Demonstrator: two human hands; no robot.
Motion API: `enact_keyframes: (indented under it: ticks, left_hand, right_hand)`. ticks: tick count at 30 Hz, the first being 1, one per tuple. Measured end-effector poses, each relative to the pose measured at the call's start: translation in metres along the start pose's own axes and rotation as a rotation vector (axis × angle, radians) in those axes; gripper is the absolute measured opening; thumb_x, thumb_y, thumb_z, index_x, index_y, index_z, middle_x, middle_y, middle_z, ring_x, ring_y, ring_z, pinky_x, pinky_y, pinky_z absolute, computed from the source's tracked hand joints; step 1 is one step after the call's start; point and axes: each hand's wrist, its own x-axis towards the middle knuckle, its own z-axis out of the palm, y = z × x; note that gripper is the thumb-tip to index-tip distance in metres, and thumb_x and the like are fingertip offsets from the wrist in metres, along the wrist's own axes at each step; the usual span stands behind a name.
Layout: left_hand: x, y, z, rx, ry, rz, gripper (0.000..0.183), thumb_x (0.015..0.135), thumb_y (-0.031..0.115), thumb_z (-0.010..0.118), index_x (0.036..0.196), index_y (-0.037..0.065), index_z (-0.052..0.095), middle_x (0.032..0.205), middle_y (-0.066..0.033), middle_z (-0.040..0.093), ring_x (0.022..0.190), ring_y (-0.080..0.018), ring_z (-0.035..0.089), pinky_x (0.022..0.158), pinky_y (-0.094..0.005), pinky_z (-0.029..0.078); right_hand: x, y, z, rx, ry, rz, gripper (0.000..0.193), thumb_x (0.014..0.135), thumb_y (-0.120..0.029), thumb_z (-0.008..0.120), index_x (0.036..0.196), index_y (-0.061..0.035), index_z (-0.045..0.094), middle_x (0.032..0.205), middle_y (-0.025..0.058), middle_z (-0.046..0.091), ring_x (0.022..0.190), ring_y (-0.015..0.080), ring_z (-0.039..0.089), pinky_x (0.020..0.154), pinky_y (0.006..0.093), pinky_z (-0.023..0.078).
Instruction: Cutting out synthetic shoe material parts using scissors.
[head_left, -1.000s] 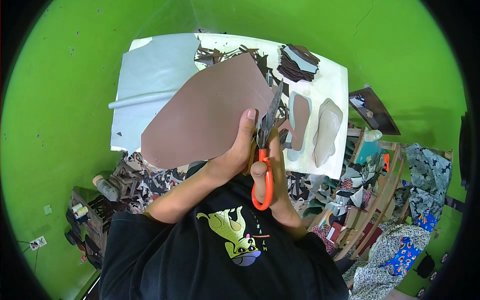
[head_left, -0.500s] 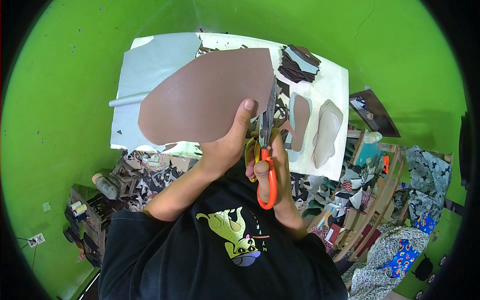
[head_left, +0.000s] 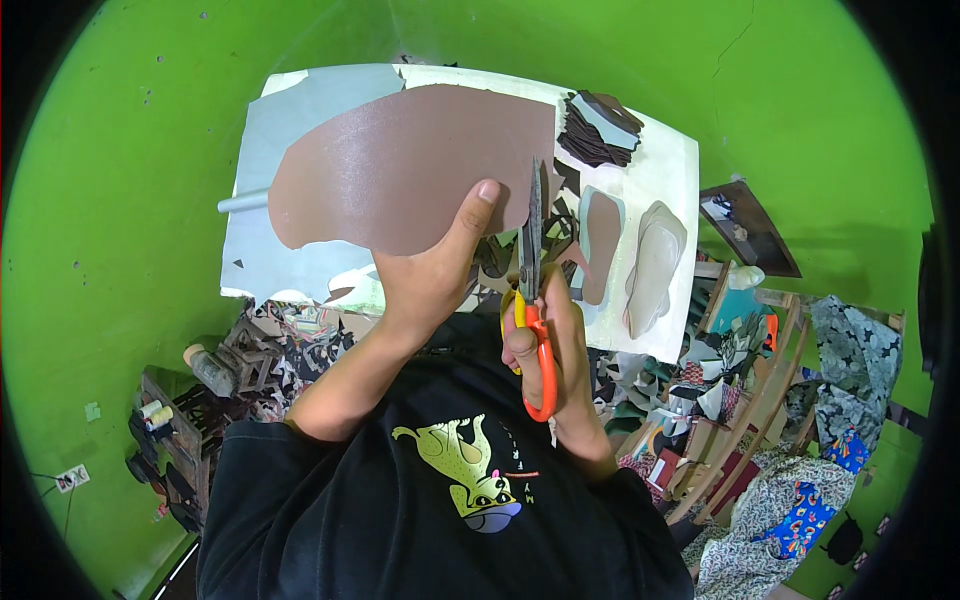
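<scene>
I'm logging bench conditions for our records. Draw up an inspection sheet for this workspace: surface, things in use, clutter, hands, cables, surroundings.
Surface: white table, a light-blue sheet lying at its left.
Things in use: brown sheet, held up over the table; scissors, blades overlapping its right side.
Clutter: dark scraps, a stack of dark pieces and pale sole-shaped pieces on the table.
Hands: left hand grips the brown sheet, thumb on top; right hand holds the scissors.
Cables: thin cord at a wall outlet.
Surroundings: green wall; patterned cloth at right.
</scene>
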Motion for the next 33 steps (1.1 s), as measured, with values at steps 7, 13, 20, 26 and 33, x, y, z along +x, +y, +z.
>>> enact_keyframes:
  ticks: [7,13,20,26,33]
  left_hand:
    - [0.005,0.003,-0.002,0.007,-0.022,-0.045,0.014,0.088,0.009,0.073,0.093,-0.003,0.066,0.085,-0.0044,0.066,0.074,-0.0124,0.06,0.066,-0.0275,0.048]
    - [0.009,0.002,-0.01,-0.087,-0.103,-0.168,0.02,0.087,0.01,0.074,0.1,-0.002,0.064,0.088,-0.0069,0.066,0.074,-0.0141,0.063,0.062,-0.0264,0.052]
    - [0.007,0.003,-0.014,-0.024,-0.24,-0.188,0.019,0.087,0.011,0.075,0.095,-0.001,0.063,0.078,-0.0044,0.063,0.066,-0.0121,0.059,0.058,-0.0253,0.047]
    - [0.0,0.011,-0.014,-0.048,-0.272,-0.214,0.017,0.087,0.012,0.075,0.088,0.0,0.063,0.071,-0.0029,0.062,0.063,-0.0109,0.056,0.055,-0.0252,0.044]
    - [0.001,0.015,-0.017,-0.026,-0.279,-0.206,0.013,0.09,0.01,0.07,0.085,-0.001,0.066,0.07,-0.0024,0.064,0.063,-0.0101,0.059,0.056,-0.0258,0.045]
  right_hand:
    - [-0.004,-0.001,-0.002,-0.026,0.001,0.028,0.059,0.089,-0.052,0.067,0.092,0.0001,0.039,0.059,0.0081,0.041,0.049,0.0205,0.042,0.048,0.0336,0.034]
    - [-0.005,-0.005,-0.006,-0.063,-0.009,0.041,0.057,0.089,-0.049,0.069,0.091,-0.0007,0.039,0.059,0.0078,0.039,0.048,0.0204,0.04,0.047,0.0339,0.033]
    - [-0.003,-0.005,-0.001,0.077,0.015,0.051,0.074,0.081,-0.069,0.064,0.095,-0.0006,0.041,0.066,0.0062,0.051,0.056,0.0157,0.05,0.053,0.029,0.04]
    - [0.003,-0.005,-0.001,0.088,0.047,-0.001,0.083,0.078,-0.077,0.06,0.099,0.0016,0.041,0.07,0.0065,0.053,0.059,0.0177,0.052,0.058,0.0307,0.044]
    - [0.001,-0.005,-0.005,0.016,-0.003,-0.011,0.076,0.082,-0.072,0.061,0.094,0.0007,0.041,0.063,0.0072,0.049,0.054,0.0193,0.049,0.053,0.0328,0.039]
